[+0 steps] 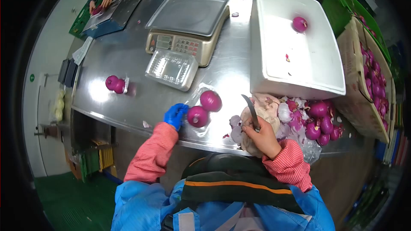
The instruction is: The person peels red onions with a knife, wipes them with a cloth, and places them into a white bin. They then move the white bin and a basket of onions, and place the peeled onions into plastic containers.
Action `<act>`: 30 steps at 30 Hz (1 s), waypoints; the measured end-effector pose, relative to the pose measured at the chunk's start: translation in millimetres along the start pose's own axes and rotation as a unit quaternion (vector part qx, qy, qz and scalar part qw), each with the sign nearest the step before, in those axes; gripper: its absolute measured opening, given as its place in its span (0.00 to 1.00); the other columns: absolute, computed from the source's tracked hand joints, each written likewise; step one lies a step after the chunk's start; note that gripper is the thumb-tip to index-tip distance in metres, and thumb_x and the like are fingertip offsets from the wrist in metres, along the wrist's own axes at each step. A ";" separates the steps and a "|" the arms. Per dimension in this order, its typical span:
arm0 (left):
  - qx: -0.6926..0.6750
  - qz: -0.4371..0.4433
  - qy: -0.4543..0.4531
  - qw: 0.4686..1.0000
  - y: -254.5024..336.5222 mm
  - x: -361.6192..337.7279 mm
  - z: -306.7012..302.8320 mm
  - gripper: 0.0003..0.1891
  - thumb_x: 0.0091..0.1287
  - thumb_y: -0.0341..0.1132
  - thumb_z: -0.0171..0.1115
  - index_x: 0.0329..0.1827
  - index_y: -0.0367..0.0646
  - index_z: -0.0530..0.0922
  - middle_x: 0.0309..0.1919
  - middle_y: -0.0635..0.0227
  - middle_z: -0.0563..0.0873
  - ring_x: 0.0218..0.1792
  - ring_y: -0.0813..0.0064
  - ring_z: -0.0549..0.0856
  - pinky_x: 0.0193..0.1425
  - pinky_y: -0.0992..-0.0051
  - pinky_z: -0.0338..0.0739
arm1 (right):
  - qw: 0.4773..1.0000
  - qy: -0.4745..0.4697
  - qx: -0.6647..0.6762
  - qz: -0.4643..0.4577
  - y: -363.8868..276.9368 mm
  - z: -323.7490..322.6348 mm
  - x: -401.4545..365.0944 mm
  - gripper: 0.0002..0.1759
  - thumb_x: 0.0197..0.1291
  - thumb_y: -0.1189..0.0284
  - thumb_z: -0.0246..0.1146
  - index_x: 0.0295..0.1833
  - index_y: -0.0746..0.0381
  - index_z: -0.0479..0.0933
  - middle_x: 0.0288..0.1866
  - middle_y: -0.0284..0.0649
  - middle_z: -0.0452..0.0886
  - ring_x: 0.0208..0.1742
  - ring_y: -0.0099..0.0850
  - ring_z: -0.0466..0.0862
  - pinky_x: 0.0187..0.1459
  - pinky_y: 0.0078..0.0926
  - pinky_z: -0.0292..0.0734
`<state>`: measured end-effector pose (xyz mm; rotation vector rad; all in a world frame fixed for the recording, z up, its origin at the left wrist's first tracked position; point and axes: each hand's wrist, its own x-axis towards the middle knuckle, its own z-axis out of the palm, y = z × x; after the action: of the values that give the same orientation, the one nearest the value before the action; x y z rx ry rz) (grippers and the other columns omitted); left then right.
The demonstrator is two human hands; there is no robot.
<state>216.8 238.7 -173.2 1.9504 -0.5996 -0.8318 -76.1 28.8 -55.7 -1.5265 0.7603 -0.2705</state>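
Observation:
My left hand (pixel 174 116), in a blue glove, has its fingers curled at the left edge of a clear plastic tray (pixel 201 133). Two peeled red onions, a rear onion (pixel 210 101) and a nearer onion (pixel 197 116), sit in that tray. My bare right hand (pixel 264 136) is closed round a small knife (pixel 250 106), its curved dark blade pointing up and away from me. Beneath that hand lies a pale cloth or glove (pixel 267 108), with onion skins (pixel 236 128) beside it. Several red onions (pixel 317 125) are heaped to its right among more peelings.
Stacked empty clear trays (pixel 172 69) lean against a scale (pixel 188 30). A white foam box (pixel 297 79) holds one onion; a carton of onions (pixel 357 81) stands beyond. Packed onions (pixel 114 84) lie left. Another person's hands (pixel 102 3) work at a wrapping machine (pixel 113 19).

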 end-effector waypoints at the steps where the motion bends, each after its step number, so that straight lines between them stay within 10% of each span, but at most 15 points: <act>1: 0.013 0.003 0.004 1.000 -13.1 -2.9 -23.4 0.12 0.74 0.29 0.55 0.58 0.42 0.78 0.49 0.68 0.88 0.45 0.77 0.86 0.42 0.76 0.82 | 1.000 0.000 0.003 0.007 -0.9 1.9 1.6 0.12 0.61 0.72 0.68 0.45 0.68 0.77 0.31 0.33 0.75 0.36 0.21 0.74 0.41 0.21 0.72; 9: 0.176 -0.105 0.193 0.960 -105.3 5.2 -192.6 0.10 0.72 0.33 0.59 0.51 0.37 0.79 0.42 0.59 0.87 0.44 0.71 0.86 0.53 0.69 0.83 | 0.994 -0.073 0.069 0.048 -2.5 28.6 19.5 0.08 0.63 0.75 0.66 0.43 0.66 0.76 0.28 0.29 0.75 0.31 0.19 0.74 0.33 0.19 0.70; 15: -0.159 -0.213 0.359 0.895 -130.1 68.0 -232.2 0.11 0.72 0.32 0.58 0.54 0.40 0.78 0.44 0.57 0.84 0.39 0.68 0.85 0.40 0.65 0.84 | 0.998 -0.062 -0.021 0.008 9.2 33.7 29.1 0.09 0.65 0.72 0.65 0.45 0.66 0.78 0.29 0.30 0.76 0.31 0.19 0.74 0.34 0.19 0.70; 17: -0.417 -0.130 0.420 0.796 -86.2 94.6 -212.9 0.18 0.70 0.28 0.58 0.62 0.38 0.73 0.54 0.54 0.79 0.47 0.64 0.84 0.45 0.59 0.84 | 0.998 -0.062 -0.018 0.023 10.1 35.2 31.6 0.09 0.65 0.72 0.66 0.45 0.66 0.79 0.29 0.30 0.76 0.32 0.19 0.74 0.35 0.19 0.70; 20: -0.367 -0.134 0.458 0.798 -48.3 133.2 -198.4 0.26 0.67 0.26 0.61 0.67 0.37 0.67 0.61 0.52 0.74 0.57 0.62 0.79 0.55 0.57 0.81 | 0.997 -0.058 -0.019 0.042 3.3 38.1 33.2 0.08 0.65 0.72 0.65 0.42 0.65 0.78 0.28 0.29 0.75 0.31 0.18 0.73 0.33 0.18 0.69; 23: 0.084 0.127 0.579 0.801 -21.2 146.3 -150.5 0.28 0.64 0.26 0.63 0.69 0.37 0.68 0.60 0.51 0.75 0.63 0.60 0.74 0.62 0.58 0.77 | 0.998 -0.045 -0.009 0.043 4.7 40.4 32.9 0.07 0.65 0.72 0.65 0.40 0.65 0.77 0.27 0.29 0.75 0.30 0.18 0.72 0.31 0.18 0.68; 26: 0.155 0.323 0.282 0.890 82.5 99.3 -73.6 0.26 0.66 0.33 0.65 0.68 0.39 0.73 0.48 0.52 0.84 0.52 0.53 0.83 0.63 0.60 0.74 | 0.998 -0.037 0.003 0.045 10.6 41.8 33.1 0.07 0.66 0.72 0.65 0.40 0.65 0.77 0.27 0.29 0.74 0.28 0.18 0.72 0.30 0.18 0.68; 30: 0.522 0.085 0.070 0.846 141.5 79.9 -15.1 0.25 0.72 0.54 0.52 0.56 0.44 0.82 0.46 0.56 0.86 0.46 0.55 0.85 0.53 0.56 0.79 | 0.998 -0.047 0.018 0.039 15.4 40.9 32.5 0.08 0.66 0.71 0.65 0.41 0.65 0.77 0.26 0.29 0.76 0.27 0.18 0.73 0.29 0.19 0.69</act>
<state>269.3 125.1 -68.5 2.8187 -1.2968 -0.2014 -32.0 42.7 -84.5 -1.4618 0.7356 -0.1524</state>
